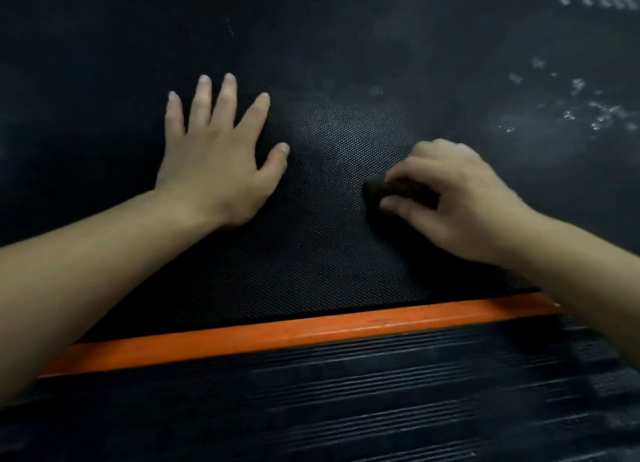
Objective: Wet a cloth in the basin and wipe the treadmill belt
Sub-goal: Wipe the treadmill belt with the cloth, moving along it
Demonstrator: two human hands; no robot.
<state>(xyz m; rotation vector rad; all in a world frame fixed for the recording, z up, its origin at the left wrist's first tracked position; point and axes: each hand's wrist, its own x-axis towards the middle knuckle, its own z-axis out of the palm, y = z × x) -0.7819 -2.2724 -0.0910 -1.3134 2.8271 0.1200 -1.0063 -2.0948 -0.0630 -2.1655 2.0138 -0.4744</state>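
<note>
The black textured treadmill belt [325, 239] fills most of the view. My left hand [214, 156] lies flat on it, fingers spread and straight. To the right, my right hand [446, 201] curls its fingers and thumb round a small dark bunched cloth [384, 189] and presses it on the belt. Most of the cloth is hidden under the fingers. The basin is out of view.
An orange strip [294, 333] borders the belt's near edge, with a black ribbed side rail [346, 402] in front of it. Pale dusty smears and specks [588, 111] mark the belt at the far right.
</note>
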